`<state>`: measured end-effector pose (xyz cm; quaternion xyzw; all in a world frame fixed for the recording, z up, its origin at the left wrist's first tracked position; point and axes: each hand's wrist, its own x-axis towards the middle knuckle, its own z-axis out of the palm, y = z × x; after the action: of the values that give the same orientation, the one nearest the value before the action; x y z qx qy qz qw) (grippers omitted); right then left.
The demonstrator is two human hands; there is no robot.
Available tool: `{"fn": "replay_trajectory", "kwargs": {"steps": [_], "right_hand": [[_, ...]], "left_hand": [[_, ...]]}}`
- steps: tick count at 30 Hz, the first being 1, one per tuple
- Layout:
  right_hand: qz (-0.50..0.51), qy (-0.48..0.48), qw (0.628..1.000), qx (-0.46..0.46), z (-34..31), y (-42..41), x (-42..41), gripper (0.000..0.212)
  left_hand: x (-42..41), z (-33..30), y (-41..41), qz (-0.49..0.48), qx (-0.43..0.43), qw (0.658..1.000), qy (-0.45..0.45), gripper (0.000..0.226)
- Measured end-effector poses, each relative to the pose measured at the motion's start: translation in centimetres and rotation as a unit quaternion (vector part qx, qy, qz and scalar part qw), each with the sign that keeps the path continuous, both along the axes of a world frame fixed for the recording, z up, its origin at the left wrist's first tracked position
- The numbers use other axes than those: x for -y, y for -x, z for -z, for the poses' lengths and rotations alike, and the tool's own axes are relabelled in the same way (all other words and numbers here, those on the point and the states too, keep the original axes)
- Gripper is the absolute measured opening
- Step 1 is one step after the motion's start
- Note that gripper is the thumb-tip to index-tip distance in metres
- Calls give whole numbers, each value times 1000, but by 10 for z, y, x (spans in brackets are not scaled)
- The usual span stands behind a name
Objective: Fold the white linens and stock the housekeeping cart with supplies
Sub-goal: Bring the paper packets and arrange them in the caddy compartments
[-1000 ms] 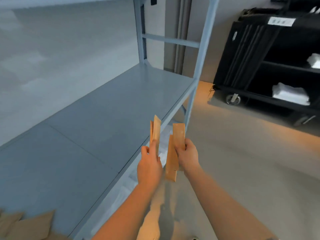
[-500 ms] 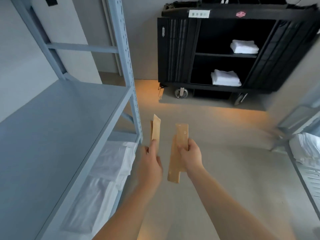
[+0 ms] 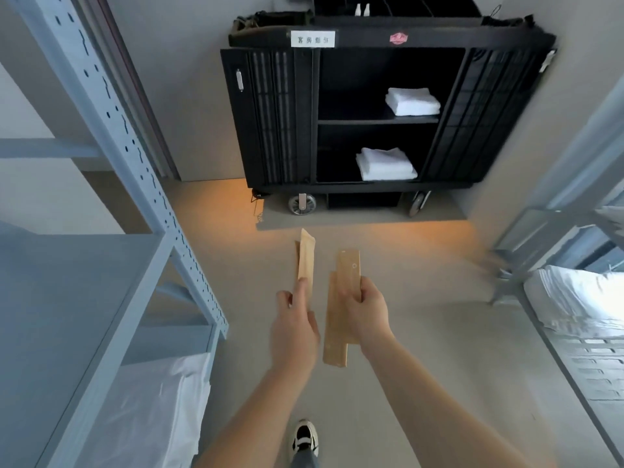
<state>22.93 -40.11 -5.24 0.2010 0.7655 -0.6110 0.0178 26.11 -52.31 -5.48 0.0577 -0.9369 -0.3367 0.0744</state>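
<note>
cart (image 3: 388,59) ahead, shelving (image 3: 111,163) left, linens (image 3: 386,165) inside

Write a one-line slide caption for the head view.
Each hand, left and right, carries brown paper packets toward a black cart holding folded white towels.

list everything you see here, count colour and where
housekeeping cart: one, black, against the far wall
folded towel stacks: two, white, one on each cart shelf
small bottles: two, white, on top of the cart
label: one, white, on the cart's top edge
shelving racks: two, grey-blue, left and right
linens: white, on the lower left shelf and on the right rack
paper packets: tan; some in each grip, exact count unclear
shoe: one, black and white, bottom centre
left hand: holds narrow packets
right hand: holds wider packets
</note>
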Motion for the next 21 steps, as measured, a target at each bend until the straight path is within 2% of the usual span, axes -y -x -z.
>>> {"fn": "replay_trajectory", "kwargs": {"steps": [5, 8, 17, 21], "right_hand": [[24, -19, 999, -9, -24, 118, -11, 8], [44, -24, 998, -23, -41, 174, -26, 13], [93, -32, 995, -26, -46, 307, -80, 11], [96, -32, 994, -34, -43, 369, -110, 14]], "left_hand": [[-8, -17, 127, 32, -9, 999, 14, 54], [-22, -32, 193, 67, -37, 997, 18, 50], [-80, -28, 347, 124, -43, 991, 25, 27], [-113, -22, 412, 137, -49, 989, 26, 26]]}}
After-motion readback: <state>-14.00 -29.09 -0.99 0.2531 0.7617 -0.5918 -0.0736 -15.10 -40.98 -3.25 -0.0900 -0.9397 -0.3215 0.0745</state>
